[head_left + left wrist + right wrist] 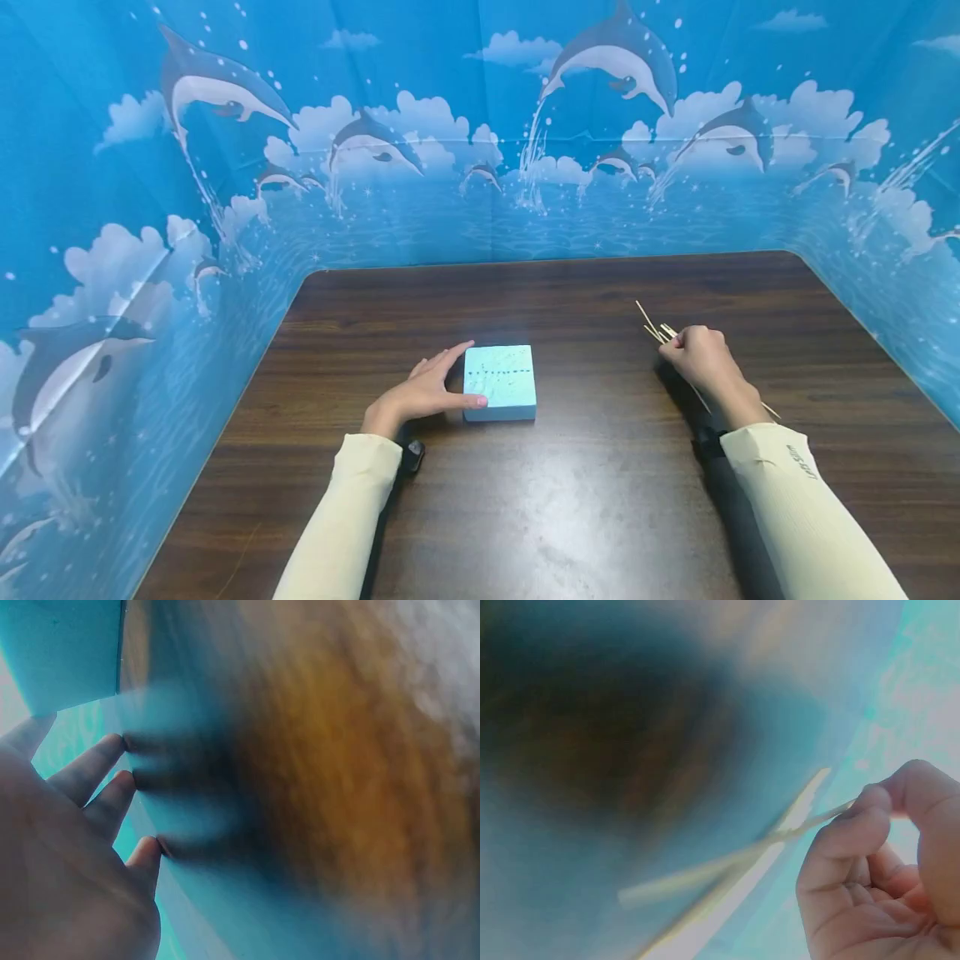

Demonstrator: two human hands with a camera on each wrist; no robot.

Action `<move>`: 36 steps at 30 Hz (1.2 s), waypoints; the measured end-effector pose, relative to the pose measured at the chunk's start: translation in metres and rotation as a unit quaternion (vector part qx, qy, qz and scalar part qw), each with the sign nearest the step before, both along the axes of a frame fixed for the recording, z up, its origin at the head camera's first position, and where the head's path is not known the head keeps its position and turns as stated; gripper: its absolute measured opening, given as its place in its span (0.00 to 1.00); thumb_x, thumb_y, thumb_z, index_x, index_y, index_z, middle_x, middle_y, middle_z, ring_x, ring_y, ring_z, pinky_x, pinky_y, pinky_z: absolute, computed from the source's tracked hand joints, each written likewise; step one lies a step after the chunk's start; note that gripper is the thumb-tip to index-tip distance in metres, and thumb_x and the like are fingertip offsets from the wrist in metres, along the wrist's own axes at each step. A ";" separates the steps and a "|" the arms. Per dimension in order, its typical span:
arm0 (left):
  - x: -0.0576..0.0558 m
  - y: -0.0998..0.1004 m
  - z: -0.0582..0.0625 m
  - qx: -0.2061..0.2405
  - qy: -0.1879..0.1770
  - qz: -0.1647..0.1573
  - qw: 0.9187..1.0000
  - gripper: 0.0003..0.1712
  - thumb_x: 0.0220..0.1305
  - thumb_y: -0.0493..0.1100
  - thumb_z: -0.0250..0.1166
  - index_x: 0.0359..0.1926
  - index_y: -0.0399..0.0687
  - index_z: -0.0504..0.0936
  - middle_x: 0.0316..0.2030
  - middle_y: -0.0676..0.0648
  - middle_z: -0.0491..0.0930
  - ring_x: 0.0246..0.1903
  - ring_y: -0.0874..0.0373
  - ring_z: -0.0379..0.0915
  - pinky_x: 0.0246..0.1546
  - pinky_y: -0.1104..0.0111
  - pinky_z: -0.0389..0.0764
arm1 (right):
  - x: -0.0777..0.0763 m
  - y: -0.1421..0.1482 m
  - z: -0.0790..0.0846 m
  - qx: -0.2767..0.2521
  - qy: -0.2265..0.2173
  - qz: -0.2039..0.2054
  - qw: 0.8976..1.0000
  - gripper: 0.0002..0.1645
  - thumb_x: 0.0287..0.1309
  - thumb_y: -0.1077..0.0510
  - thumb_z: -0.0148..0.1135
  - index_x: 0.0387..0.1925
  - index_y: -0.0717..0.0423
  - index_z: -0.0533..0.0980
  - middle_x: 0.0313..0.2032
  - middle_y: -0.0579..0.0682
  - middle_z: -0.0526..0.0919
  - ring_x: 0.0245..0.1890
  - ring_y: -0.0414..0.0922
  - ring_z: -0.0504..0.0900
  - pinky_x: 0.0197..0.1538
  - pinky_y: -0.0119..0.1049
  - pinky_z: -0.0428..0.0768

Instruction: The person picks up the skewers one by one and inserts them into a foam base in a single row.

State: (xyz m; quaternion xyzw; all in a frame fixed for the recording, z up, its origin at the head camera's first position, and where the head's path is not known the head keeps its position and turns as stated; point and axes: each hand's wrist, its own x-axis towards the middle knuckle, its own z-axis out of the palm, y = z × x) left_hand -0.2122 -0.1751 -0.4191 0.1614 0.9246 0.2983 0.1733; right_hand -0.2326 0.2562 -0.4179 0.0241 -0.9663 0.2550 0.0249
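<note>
A pale turquoise, foam-like block (499, 385) sits on the brown table (570, 517), a row of small dark marks across its top. My left hand (422, 395) is at its left side, fingers spread and mostly straight. The thumb lies at the block's near left edge, the index finger at its far left corner. To the right, my right hand (705, 367) pinches a thin wooden stick (697, 877) between thumb and index finger, the other fingers curled. More thin sticks (649, 321) lie on the table around and under that hand.
A blue curtain printed with dolphins (420, 217) hangs round the back and sides of the table. Dark bands with a small device (412, 457) show at the wrists. Both forearms wear pale yellow sleeves (337, 517).
</note>
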 end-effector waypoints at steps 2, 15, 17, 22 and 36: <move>-0.001 -0.002 0.001 -0.002 0.002 0.002 1.000 0.62 0.50 0.73 0.68 0.79 0.68 0.46 0.78 0.48 0.46 0.77 0.46 0.38 0.74 0.43 0.37 | -0.001 -0.009 0.008 -0.010 0.014 0.005 1.000 0.17 0.56 0.59 0.54 0.13 0.53 0.69 0.12 0.40 0.63 0.16 0.41 0.60 0.25 0.36 0.63; -0.002 -0.004 0.004 -0.003 0.005 0.002 1.000 0.61 0.50 0.73 0.68 0.78 0.67 0.47 0.78 0.49 0.48 0.77 0.49 0.41 0.74 0.43 0.37 | 0.006 -0.122 0.059 -0.166 0.147 0.061 0.973 0.02 0.53 0.61 0.59 0.27 0.56 0.77 0.19 0.48 0.81 0.16 0.42 0.78 0.23 0.34 0.75; -0.002 -0.003 0.005 -0.003 0.004 0.001 1.000 0.61 0.50 0.73 0.68 0.79 0.66 0.47 0.78 0.49 0.48 0.77 0.49 0.41 0.74 0.43 0.37 | 0.008 -0.139 0.064 -0.186 0.158 0.081 0.966 0.02 0.53 0.62 0.59 0.28 0.56 0.77 0.20 0.48 0.81 0.17 0.42 0.78 0.24 0.35 0.76; -0.001 -0.001 0.005 -0.012 0.001 0.002 1.000 0.61 0.49 0.74 0.68 0.78 0.67 0.47 0.78 0.49 0.48 0.77 0.49 0.41 0.74 0.44 0.38 | 0.009 -0.174 0.071 -0.233 0.172 0.127 0.949 0.01 0.54 0.65 0.59 0.28 0.58 0.76 0.22 0.49 0.81 0.18 0.40 0.78 0.25 0.32 0.76; 0.001 0.002 0.005 -0.019 -0.015 0.010 1.000 0.62 0.49 0.75 0.66 0.79 0.67 0.45 0.78 0.49 0.48 0.77 0.50 0.39 0.75 0.47 0.37 | 0.011 -0.225 0.067 -0.292 0.137 0.222 0.920 0.05 0.59 0.68 0.57 0.29 0.57 0.75 0.20 0.49 0.82 0.20 0.43 0.81 0.27 0.32 0.79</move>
